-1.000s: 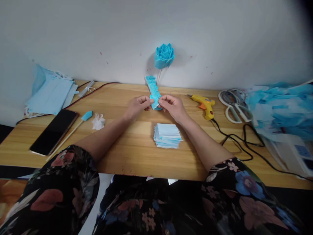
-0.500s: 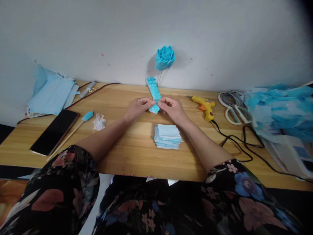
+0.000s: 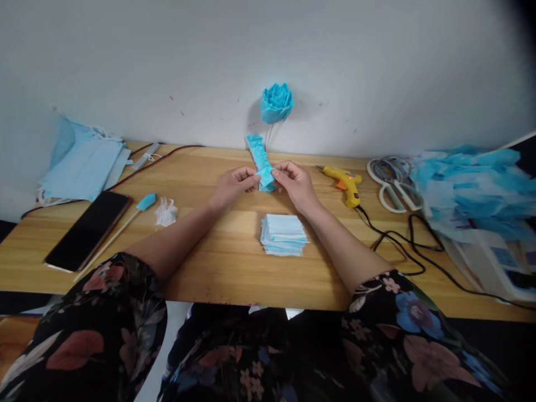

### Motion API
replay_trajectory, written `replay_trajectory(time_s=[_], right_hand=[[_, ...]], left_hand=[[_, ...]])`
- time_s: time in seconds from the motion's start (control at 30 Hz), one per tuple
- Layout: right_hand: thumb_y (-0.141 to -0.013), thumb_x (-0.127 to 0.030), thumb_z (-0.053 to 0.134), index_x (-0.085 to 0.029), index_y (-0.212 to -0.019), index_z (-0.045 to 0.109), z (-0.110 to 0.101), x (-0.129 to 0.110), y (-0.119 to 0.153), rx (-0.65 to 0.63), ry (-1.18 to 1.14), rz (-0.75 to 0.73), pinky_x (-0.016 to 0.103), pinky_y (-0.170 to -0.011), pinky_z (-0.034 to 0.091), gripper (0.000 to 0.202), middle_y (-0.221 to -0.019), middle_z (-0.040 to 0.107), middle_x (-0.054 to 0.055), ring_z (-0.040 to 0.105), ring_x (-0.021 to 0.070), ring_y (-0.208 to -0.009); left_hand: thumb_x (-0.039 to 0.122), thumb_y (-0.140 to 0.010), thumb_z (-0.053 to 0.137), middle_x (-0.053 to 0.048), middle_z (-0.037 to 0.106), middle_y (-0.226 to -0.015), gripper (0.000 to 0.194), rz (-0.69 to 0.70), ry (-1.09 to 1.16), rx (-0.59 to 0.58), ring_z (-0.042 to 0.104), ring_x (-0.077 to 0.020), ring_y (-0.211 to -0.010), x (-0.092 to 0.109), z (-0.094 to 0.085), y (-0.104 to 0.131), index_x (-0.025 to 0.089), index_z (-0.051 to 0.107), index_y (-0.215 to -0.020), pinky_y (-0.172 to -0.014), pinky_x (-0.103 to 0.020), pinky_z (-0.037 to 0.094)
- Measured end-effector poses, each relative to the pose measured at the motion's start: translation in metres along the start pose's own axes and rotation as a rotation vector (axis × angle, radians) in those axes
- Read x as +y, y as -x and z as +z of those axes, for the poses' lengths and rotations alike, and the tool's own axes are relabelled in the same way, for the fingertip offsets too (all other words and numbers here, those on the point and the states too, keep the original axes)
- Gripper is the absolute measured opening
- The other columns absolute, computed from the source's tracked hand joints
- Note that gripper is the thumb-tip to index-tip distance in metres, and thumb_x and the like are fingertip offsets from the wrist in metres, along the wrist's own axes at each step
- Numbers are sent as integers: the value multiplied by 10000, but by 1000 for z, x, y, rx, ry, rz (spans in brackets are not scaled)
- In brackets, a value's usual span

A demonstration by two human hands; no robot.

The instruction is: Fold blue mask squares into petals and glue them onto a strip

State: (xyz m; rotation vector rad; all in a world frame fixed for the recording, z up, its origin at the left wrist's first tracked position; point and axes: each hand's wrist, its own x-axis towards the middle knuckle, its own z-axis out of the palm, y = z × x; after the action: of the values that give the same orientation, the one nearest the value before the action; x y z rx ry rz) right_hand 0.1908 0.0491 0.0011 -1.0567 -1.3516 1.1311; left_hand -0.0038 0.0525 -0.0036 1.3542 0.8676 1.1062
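Observation:
Between my two hands a small light-blue piece of mask fabric (image 3: 266,177) is stretched, pinched at its left edge by my left hand (image 3: 239,184) and at its right edge by my right hand (image 3: 293,181). Both hands are closed, thumb against fingers. Just behind and below it lies a row of overlapping crimped blue fabric pieces (image 3: 256,146) on the table. A stack of cut pale-blue fabric squares (image 3: 285,234) rests nearer to me, left of my right forearm. Beyond the row, a blue fabric flower (image 3: 277,104) on a thin stick leans against the wall.
Right of my hands lies a yellow glue gun (image 3: 345,181) with a black cord, then scissors (image 3: 397,195) and a heap of blue scraps (image 3: 473,184). To the left are a phone (image 3: 89,231), a blue-tipped stick (image 3: 121,234), white scraps (image 3: 166,212) and face masks (image 3: 84,159).
My fingertips have moved slightly apart, and the blue fabric piece now shows spread between them. The whole view has shifted a little.

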Motion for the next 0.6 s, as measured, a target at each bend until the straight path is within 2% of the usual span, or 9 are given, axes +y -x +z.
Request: replay_trajectory(time_s=[0.13,0.3,0.5,0.6], right_hand=[[-727,-761,777,-217,-822,673,-1,1,1,-47,12,0,246,-544,427,562,-710,667,-17,533,114,-612],[-734,-773,766,-216,-786,668,-3,1,2,-47,21,-10,244,-534,407,568,-649,585,-39,488,104,-579],[-770,-723,743,-210,-791,666,-3,-2,2,1,116,-31,260,-572,398,520,-621,564,-50,451,102,-560],[-760,-737,732,-215,-788,658,-1,0,3,17,119,-34,266,-584,394,528,-624,564,-48,451,109,-568]], left_hand=[[582,-738,831,10,636,-638,445,2,25,68,519,-97,-597,1,1,-1,184,635,-722,-632,-251,434],[595,-693,872,8,639,-634,469,1,12,21,509,-98,-586,0,0,-1,181,652,-716,-622,-256,426],[668,-793,778,-19,659,-662,510,41,-13,20,546,-113,-620,0,-3,-1,180,673,-688,-644,-268,443],[662,-774,798,-22,676,-675,501,32,-24,-5,560,-113,-624,0,-3,0,178,693,-704,-643,-262,453]])
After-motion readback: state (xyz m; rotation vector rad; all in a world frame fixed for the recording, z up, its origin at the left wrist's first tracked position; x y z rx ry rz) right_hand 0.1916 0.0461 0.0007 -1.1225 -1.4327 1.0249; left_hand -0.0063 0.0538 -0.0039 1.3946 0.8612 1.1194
